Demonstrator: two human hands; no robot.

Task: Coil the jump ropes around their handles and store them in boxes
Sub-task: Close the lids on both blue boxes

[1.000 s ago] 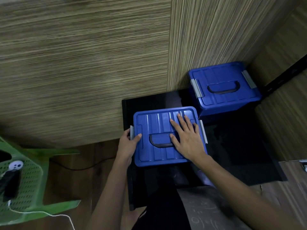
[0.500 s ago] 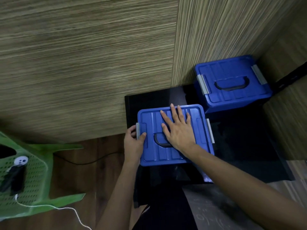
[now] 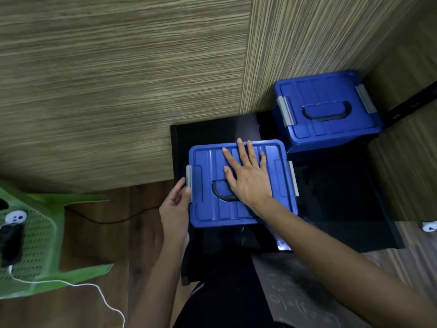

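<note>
We have the near blue box (image 3: 241,185) on the black bench (image 3: 343,197), lid on. Our right hand (image 3: 248,178) presses it flat, fingers straight; our left hand (image 3: 175,207) touches the left latch (image 3: 188,181), fingers loosely extended. We should press evenly and snap each latch fully — then check the far box (image 3: 328,110).

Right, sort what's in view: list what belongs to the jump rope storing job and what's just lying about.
Job in hand:
- near blue box, lid on, right hand flat on top, left hand at its left latch
- far blue box, lid on
- no rope in view

Lying about:
- green plastic chair
- white cable
- black cable
- black table under the boxes
</note>
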